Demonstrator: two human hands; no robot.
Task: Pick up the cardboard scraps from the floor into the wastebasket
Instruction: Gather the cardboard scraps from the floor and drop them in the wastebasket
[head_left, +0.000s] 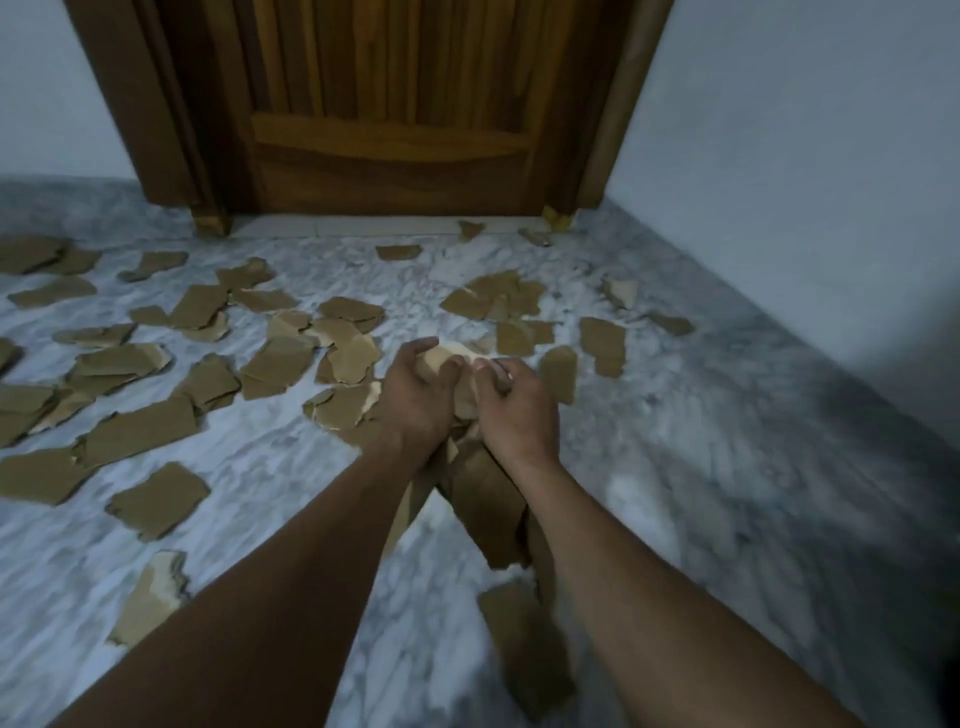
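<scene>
cardboard scraps (483, 493) gripped together by left hand (415, 395) and right hand (514, 410).

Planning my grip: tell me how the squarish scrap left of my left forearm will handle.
The scrap lies flat, holding shape: probably stiff. Thin sheet: likely light. On the smooth marble floor it may slide before lifting.

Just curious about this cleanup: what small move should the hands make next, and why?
Probably turn toward the wastebasket, which is not in view: the left hand and right hand both grip a bundle of cardboard, so grabbing more scraps risks dropping some.
</scene>
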